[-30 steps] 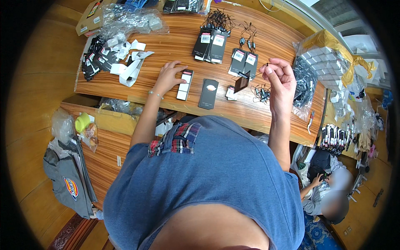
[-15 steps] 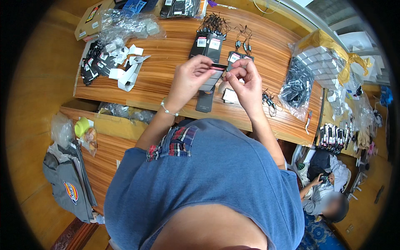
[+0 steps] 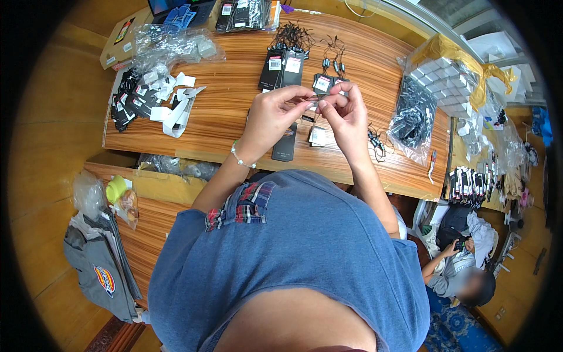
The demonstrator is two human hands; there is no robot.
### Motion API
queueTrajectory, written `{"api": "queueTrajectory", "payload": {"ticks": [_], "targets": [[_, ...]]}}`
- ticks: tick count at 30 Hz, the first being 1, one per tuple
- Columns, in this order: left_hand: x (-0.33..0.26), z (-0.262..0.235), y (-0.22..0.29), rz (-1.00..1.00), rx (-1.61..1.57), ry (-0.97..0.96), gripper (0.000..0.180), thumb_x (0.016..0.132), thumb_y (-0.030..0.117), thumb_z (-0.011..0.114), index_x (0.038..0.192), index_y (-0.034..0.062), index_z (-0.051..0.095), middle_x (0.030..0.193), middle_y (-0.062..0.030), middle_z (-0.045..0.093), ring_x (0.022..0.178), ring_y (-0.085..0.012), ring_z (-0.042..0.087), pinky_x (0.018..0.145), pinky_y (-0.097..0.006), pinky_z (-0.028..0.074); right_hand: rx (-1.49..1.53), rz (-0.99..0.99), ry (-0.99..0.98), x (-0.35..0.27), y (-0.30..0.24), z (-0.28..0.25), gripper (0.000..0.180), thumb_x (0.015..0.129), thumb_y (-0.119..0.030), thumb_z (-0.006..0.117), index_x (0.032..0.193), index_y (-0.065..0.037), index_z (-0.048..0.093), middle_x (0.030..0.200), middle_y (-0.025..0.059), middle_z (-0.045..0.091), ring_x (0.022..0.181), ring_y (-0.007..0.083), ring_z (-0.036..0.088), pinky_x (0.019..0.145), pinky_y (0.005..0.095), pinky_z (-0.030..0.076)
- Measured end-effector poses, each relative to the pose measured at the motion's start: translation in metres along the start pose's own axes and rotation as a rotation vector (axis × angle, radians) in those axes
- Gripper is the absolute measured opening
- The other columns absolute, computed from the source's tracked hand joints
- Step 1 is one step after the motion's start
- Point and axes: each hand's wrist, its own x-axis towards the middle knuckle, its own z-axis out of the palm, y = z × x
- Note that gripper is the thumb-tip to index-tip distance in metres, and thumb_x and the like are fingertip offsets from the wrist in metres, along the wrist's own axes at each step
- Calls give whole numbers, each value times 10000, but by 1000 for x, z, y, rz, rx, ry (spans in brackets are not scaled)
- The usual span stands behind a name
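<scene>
Between both hands' fingertips: a small clip [image 3: 317, 97].

Bright, even daylight; sharp centre, fisheye bending and dark vignette at edges

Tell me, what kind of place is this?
Probably a small packing workshop. Black packaging cards lie in rows on the wooden table, with plastic bags of small parts, and both hands pinch a small item.

I stand at a long striped wooden counter [image 3: 234, 126] under bright daylight. A lower wooden bench [image 3: 155, 220] sits near me on the left. A blue patterned rug [image 3: 454, 328] covers the floor on the right.
</scene>
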Motion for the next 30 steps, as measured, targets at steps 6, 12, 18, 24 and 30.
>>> {"api": "queueTrajectory", "payload": {"ticks": [6, 12, 18, 24, 30], "targets": [[1, -4, 4, -31, 1, -35, 173, 808, 48, 614, 972, 0, 638, 888, -92, 667, 766, -127, 648, 648, -241, 532, 47, 11, 34, -1, 1, 2, 179, 831, 24, 544, 943, -37, 419, 723, 18, 555, 679, 71, 550, 594, 193, 404], [1, -3, 6, 33, 78, -32, 166, 798, 64, 618, 956, 19, 638, 876, -95, 658, 771, -158, 646, 644, -251, 518, 84, -20, 90, -4, 5, 8, 157, 835, 39, 535, 920, -33, 426, 756, 19, 535, 705, 76, 558, 619, 193, 432], [1, -1, 7, 118, 174, -46, 116, 789, 28, 618, 899, -7, 633, 868, -93, 644, 790, -164, 617, 696, -269, 484, 142, -19, 122, -7, 8, 12, 163, 843, 46, 525, 950, -23, 422, 788, 51, 578, 724, 80, 566, 643, 193, 452], [5, -2, 4, 292, 380, -37, 120, 766, 105, 617, 876, 65, 646, 824, -74, 631, 770, -249, 597, 686, -337, 471, 160, 31, 72, -6, 10, 5, 195, 853, 32, 523, 1018, -5, 425, 781, 64, 595, 746, 99, 586, 668, 210, 474], [10, -12, 1, 529, 615, -22, 136, 704, 83, 639, 837, 89, 669, 867, -15, 627, 875, -204, 561, 783, -342, 428, 235, 238, -102, 4, 1, -7, 152, 883, -66, 531, 1012, 11, 507, 871, 99, 635, 798, 151, 617, 718, 254, 500]]}}
